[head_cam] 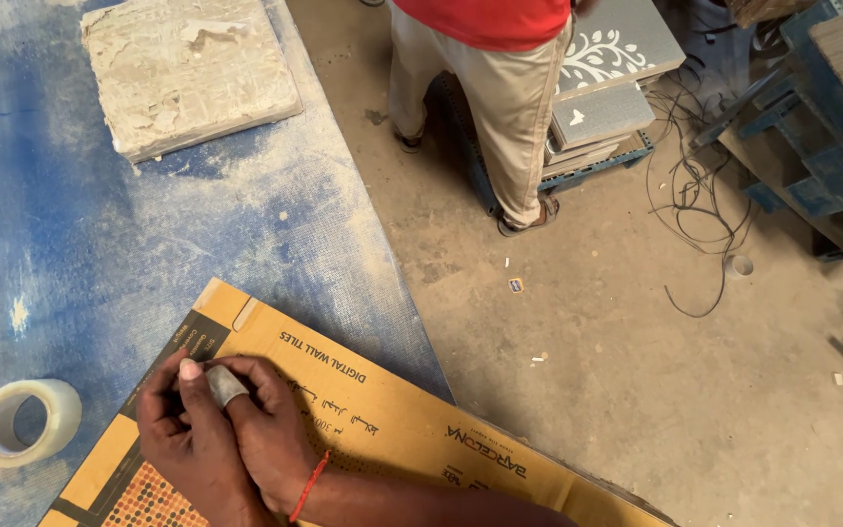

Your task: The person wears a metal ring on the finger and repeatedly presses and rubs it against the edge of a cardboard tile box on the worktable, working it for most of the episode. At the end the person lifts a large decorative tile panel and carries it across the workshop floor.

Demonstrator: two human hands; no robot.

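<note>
My left hand [180, 437] and my right hand [267, 429] are pressed together, fingers curled, on top of a flat yellow-brown cardboard box [392, 415] with dark printing. A whitish band of tape [224, 386] is wrapped around one finger where the two hands meet. I see no other object inside either hand. A red thread [308, 485] circles my right wrist. The box lies on a dusty blue mat [100, 234], and its right end hangs over the mat's edge.
A roll of clear tape [23, 422] lies on the mat left of my hands. A square tile caked with mortar [187, 68] lies at the mat's far end. Another person [500, 107] stands on the concrete floor by stacked grey tiles [602, 93]. Loose black cables [704, 195] and blue frames [812, 146] are at right.
</note>
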